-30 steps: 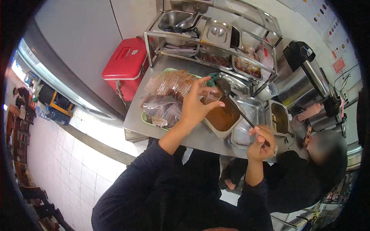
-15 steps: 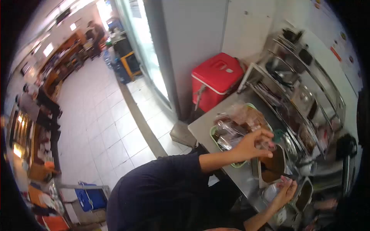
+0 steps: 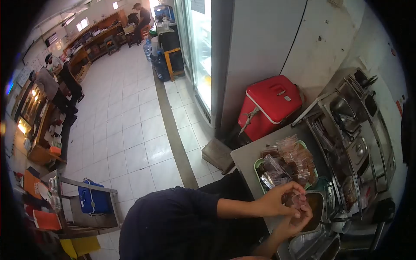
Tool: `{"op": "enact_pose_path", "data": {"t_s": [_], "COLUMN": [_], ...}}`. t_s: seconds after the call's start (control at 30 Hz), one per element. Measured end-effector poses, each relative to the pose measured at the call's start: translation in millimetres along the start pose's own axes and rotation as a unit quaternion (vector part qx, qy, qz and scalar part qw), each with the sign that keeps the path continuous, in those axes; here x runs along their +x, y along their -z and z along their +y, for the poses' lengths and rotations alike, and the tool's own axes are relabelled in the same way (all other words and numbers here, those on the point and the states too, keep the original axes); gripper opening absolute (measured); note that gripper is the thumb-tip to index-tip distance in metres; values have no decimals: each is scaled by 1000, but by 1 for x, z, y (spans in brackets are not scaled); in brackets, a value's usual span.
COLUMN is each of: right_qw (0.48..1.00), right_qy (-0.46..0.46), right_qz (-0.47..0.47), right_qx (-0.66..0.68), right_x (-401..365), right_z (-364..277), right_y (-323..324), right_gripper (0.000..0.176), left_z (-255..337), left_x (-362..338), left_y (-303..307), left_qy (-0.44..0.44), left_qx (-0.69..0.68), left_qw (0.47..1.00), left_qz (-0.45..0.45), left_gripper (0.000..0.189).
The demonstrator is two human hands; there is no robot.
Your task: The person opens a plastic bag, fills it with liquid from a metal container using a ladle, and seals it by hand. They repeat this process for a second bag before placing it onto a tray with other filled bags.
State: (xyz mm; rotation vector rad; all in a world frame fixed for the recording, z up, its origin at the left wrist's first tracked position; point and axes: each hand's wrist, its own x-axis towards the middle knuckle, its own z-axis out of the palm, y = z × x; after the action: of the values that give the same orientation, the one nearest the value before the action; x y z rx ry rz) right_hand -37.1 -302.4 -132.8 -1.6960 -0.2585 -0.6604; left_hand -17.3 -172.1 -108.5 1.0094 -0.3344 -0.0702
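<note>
As two bare hands meet beside a serving rack (image 3: 358, 149), a small clear plastic bag (image 3: 298, 200) sits between them at the near edge of a steel pan (image 3: 321, 207); the left hand (image 3: 274, 202) grasps the film between a curved thumb and bent fingers, while the right hand (image 3: 296, 224) comes up from below, fingers curled against the same plastic; whether the right fingertips truly pinch it, and what the bag contains, cannot be told.

Good handling here, by judgement, rests on a light grip high on the film, near the mouth; squeezing lower down could force any contents upward, and thin plastic is apt to slip or fold under damp fingers; keeping the bag upright, with one hand steadying while the other works the edge, would limit spills; staying close over the pan would let drips fall inside rather than onto the worktop (image 3: 243, 154).

Just beyond the left hand, a green-rimmed tray (image 3: 257, 168) holds a heap of clear packets (image 3: 299, 160); farther back, a red cooler (image 3: 274, 98) stands by the worktop's corner, its lid shut.
</note>
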Motion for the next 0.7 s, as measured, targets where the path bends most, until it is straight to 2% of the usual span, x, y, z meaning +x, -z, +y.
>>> {"op": "enact_pose_path", "data": {"t_s": [0.07,0.17,0.27,0.33,0.4,0.5,0.63,0.7], "right_qw": [995,994,999,998,998,999,997,998], "right_qy": [-33,-70,-18,-24,-42,-27,-3,-22], "right_qz": [33,70,36,32,30,21,63,49], "right_qx": [93,45,-16,40,38,6,51,39], "right_x": [2,1,-3,-8,-9,-11,-6,-3], "right_z": [-2,-12,-16,-13,-21,-22,-23,-23], "right_y": [-4,2,10,13,14,21,24,30], "right_gripper": [26,20,16,13,10,10,10,9], "left_z": [3,12,17,14,2,-4,-7,0], "left_x": [-4,-8,-6,-9,-11,-12,-9,-4], "left_y": [1,19,31,35,32,23,14,3], "left_qy": [-13,50,-36,-54,-115,-124,-66,-43], "left_qx": [-36,11,134,188,198,150,123,133], "left_qw": [999,999,990,981,973,980,990,990], "left_qz": [5,-6,-10,5,41,32,-5,-28], "left_gripper": [48,32,20,20,20,36,59,58]}}
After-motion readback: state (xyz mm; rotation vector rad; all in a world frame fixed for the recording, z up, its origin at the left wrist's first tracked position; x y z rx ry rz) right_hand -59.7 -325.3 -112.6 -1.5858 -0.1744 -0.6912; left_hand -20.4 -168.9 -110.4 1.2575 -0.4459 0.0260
